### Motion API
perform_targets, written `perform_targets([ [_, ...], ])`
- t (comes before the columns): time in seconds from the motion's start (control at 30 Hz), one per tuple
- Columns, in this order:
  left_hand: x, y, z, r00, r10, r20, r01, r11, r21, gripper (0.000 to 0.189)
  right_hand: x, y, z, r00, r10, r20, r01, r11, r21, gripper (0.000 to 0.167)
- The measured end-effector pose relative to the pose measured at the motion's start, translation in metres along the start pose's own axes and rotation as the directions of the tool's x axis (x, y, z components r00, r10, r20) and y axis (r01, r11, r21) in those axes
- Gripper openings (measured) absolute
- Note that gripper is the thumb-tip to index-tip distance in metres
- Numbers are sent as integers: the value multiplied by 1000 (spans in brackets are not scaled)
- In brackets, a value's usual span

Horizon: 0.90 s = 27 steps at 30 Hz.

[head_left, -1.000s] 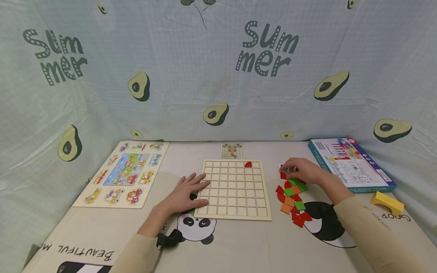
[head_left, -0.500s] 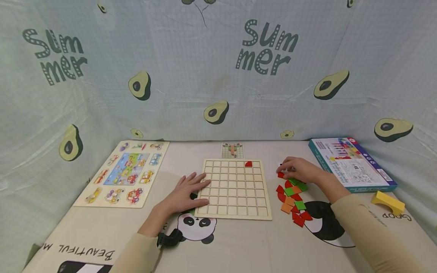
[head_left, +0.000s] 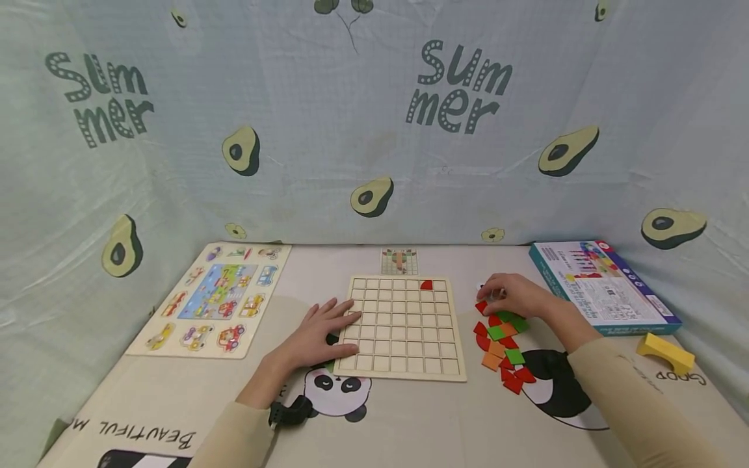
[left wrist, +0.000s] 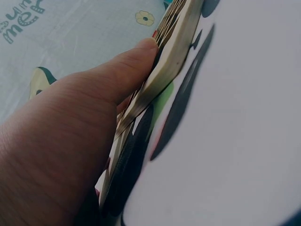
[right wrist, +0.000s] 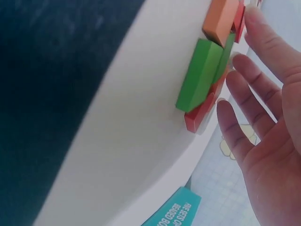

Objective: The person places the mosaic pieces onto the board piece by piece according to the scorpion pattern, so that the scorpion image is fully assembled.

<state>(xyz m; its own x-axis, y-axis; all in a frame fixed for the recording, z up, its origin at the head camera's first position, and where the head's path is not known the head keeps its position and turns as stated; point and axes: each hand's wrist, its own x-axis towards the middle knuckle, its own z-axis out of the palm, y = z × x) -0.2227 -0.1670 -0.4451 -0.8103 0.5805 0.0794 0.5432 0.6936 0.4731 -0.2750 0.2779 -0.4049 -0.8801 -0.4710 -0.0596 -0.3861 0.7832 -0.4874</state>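
Observation:
My left hand (head_left: 322, 333) lies with fingers spread over the left edge of a wooden grid board (head_left: 400, 370). In the left wrist view its thumb (left wrist: 134, 61) rests along the edge of the board (left wrist: 162, 80). One red quarter-round tile (head_left: 426, 285) sits in the board's top row. My right hand (head_left: 515, 296) is over the far end of a loose pile of tiles, fingertips at a red tile (head_left: 481, 307). The right wrist view shows the fingers loosely bent and apart from the thumb, beside a green tile (right wrist: 200, 75) and an orange tile (right wrist: 220, 21).
Red, green and orange tiles (head_left: 496, 348) spread toward me right of the board. A small pattern card (head_left: 400, 261) lies behind it. At left is a vehicle picture puzzle (head_left: 216, 299). A flat box (head_left: 605, 286) and a yellow arched block (head_left: 666, 353) are at right.
The right hand shifted slightly at the far end of the pile, and the red tile by its fingertips moved left and turned. The left hand and board stayed in place.

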Motion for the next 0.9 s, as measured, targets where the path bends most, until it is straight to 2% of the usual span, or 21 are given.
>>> perform_targets([
  [0.13,-1,0,-1,1000,1,-5,-1,1000,2,71,-1,0,0,1000,-4,2,4,1000,-5,19],
  [0.5,-1,0,1,1000,-1,-3,1,1000,-9,71,5,-5,5,996,-79,34,80,997,-22,13],
  [0.9,-2,-1,1,1000,5,-8,-5,1000,-10,71,7,-11,6,996,-68,49,70,997,-32,17],
])
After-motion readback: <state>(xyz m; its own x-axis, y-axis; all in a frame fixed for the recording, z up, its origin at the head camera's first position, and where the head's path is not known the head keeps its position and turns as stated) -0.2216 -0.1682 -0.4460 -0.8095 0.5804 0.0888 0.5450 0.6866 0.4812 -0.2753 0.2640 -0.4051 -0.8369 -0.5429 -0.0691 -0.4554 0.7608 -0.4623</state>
